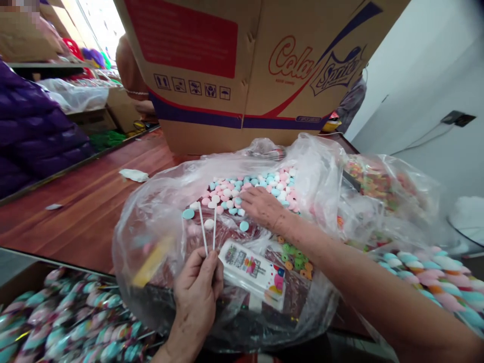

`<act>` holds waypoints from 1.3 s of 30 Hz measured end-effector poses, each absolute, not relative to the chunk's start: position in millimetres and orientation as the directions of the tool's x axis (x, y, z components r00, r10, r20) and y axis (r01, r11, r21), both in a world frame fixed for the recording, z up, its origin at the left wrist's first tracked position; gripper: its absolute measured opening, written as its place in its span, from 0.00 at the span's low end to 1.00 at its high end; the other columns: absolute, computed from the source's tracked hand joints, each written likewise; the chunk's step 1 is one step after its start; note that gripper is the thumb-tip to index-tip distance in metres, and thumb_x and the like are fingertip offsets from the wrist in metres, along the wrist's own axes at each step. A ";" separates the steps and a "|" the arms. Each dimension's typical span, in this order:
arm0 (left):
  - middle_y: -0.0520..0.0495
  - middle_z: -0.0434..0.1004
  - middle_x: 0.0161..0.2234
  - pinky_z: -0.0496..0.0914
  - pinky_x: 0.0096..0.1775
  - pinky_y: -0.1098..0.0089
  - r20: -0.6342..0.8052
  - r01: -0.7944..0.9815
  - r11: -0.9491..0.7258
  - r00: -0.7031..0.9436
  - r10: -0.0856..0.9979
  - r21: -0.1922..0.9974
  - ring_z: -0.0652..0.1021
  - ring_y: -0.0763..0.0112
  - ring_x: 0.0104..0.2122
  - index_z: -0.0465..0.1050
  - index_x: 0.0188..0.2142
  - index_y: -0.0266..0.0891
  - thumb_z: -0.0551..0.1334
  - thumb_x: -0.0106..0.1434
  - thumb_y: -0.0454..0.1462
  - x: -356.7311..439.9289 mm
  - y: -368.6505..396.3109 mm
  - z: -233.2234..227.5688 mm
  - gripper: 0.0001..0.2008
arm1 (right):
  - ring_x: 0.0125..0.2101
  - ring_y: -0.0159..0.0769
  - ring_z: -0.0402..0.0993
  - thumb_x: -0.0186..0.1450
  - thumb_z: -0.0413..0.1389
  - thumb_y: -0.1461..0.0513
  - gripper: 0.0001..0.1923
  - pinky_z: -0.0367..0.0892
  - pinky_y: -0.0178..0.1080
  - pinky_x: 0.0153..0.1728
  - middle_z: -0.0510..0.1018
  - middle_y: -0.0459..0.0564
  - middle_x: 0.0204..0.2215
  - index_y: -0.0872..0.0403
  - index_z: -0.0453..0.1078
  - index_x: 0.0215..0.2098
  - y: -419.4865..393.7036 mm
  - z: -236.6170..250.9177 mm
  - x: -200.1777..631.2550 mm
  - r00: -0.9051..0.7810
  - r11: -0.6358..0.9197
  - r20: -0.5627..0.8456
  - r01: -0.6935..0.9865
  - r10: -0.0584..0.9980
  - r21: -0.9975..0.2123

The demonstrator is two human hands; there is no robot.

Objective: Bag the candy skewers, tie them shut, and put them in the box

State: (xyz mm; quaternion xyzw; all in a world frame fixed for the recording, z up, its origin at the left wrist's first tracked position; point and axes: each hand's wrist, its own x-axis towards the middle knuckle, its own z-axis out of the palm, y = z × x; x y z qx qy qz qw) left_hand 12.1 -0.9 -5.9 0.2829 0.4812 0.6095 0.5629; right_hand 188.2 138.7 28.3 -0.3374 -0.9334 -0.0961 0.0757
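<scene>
My left hand (pixel 197 292) pinches two thin white sticks (pixel 208 232) that point upward, each tipped with a small candy disc. My right hand (pixel 262 205) reaches across into a clear plastic bag (pixel 151 222), palm down, fingers resting on a heap of pink, blue and white candy discs (pixel 249 187). Whether its fingers grip a disc is hidden. A white printed packet (pixel 254 272) lies under the plastic between my hands.
A big Cola Sprite cardboard box (pixel 242 70) stands behind the bag. A box of wrapped lollipops (pixel 71 317) sits at lower left. More bags of coloured candy (pixel 381 186) lie to the right. Another person's arm (pixel 130 75) shows beyond the wooden table (pixel 86 201).
</scene>
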 end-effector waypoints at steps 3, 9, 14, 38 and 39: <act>0.59 0.64 0.16 0.50 0.14 0.83 -0.205 -0.364 0.131 -0.173 0.963 0.922 0.58 0.85 0.12 0.66 0.27 0.38 0.65 0.61 0.43 12.3 0.6 -7.0 0.14 | 0.46 0.48 0.64 0.67 0.52 0.69 0.08 0.60 0.47 0.45 0.74 0.59 0.48 0.58 0.73 0.38 133.1 34.0 204.8 -0.700 0.685 0.201 0.713 0.686 0.148; 0.59 0.63 0.16 0.52 0.15 0.83 -0.164 -0.274 0.126 -0.121 0.979 0.953 0.58 0.85 0.12 0.66 0.28 0.39 0.64 0.63 0.43 11.8 1.2 -10.0 0.13 | 0.45 0.48 0.64 0.69 0.50 0.68 0.10 0.61 0.47 0.46 0.74 0.60 0.46 0.60 0.72 0.45 112.4 41.9 200.6 -0.598 0.590 0.223 0.800 0.770 0.106; 0.59 0.64 0.16 0.52 0.15 0.83 -0.166 -0.224 0.139 -0.108 0.980 0.965 0.58 0.84 0.13 0.66 0.29 0.39 0.63 0.63 0.44 12.8 1.1 -11.4 0.13 | 0.43 0.44 0.66 0.69 0.52 0.66 0.07 0.63 0.43 0.44 0.75 0.55 0.39 0.57 0.73 0.40 87.4 32.1 174.3 -0.640 0.643 0.159 0.765 0.752 0.041; 0.58 0.63 0.17 0.53 0.15 0.82 -0.128 -0.140 0.113 -0.099 0.987 0.984 0.59 0.82 0.15 0.69 0.29 0.39 0.64 0.62 0.44 13.5 2.4 -13.8 0.12 | 0.42 0.42 0.70 0.65 0.48 0.71 0.12 0.64 0.39 0.42 0.76 0.56 0.40 0.57 0.71 0.41 67.2 42.8 241.6 -0.212 0.244 0.183 0.954 0.960 -0.174; 0.58 0.63 0.17 0.53 0.15 0.82 -0.125 -0.132 0.111 -0.099 0.987 0.985 0.59 0.82 0.15 0.68 0.29 0.39 0.63 0.62 0.44 13.2 2.2 -14.3 0.12 | 0.43 0.43 0.69 0.64 0.48 0.72 0.12 0.64 0.40 0.43 0.75 0.57 0.41 0.57 0.71 0.40 65.1 40.4 238.9 -0.230 0.256 0.178 0.956 0.957 -0.143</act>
